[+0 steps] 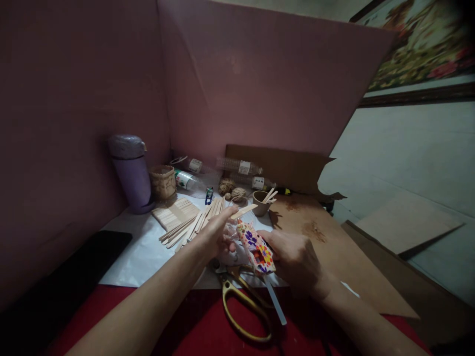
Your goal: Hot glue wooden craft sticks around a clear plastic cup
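Observation:
My left hand (pixel 217 233) pinches a flat wooden stick (pixel 243 211) by one end, the stick pointing right and slightly up. My right hand (pixel 293 257) is closed on a glue gun (pixel 257 247) covered with a flowered pattern; a pale glue rod (pixel 275 299) sticks out of its back toward me. The gun's tip points toward the left hand's fingers and some crumpled clear plastic (pixel 232 230) under them. Yellow-handled scissors (pixel 241 301) lie just below both hands.
Loose wooden sticks (pixel 187 220) lie on white paper (pixel 137 252). Behind them stand a purple flask (pixel 129 170), a woven basket (pixel 162 181), plastic bottles (pixel 239 166), twine balls (pixel 232 189) and a small cup (pixel 261 202). Brown cardboard (pixel 334 247) lies right; a dark phone (pixel 85 262) left.

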A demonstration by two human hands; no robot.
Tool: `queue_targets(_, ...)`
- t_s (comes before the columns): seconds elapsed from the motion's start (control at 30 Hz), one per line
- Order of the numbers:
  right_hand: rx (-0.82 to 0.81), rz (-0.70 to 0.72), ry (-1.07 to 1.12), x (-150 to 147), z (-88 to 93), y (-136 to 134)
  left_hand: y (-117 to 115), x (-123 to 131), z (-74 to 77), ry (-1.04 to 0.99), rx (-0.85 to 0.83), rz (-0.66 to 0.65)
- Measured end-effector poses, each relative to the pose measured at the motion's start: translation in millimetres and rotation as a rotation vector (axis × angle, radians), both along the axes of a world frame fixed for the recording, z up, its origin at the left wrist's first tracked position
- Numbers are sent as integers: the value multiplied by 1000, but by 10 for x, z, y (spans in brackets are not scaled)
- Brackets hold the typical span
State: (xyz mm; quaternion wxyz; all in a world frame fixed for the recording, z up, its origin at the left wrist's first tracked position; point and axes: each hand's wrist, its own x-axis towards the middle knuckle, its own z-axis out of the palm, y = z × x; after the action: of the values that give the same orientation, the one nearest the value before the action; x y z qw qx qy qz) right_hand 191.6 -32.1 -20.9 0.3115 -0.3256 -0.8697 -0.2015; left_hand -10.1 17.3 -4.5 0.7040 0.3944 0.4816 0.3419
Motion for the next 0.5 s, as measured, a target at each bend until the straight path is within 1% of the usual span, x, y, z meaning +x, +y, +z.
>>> queue_targets(0.5, -31, 17, 31, 18, 7, 21, -8, 13, 6, -46, -13, 51)
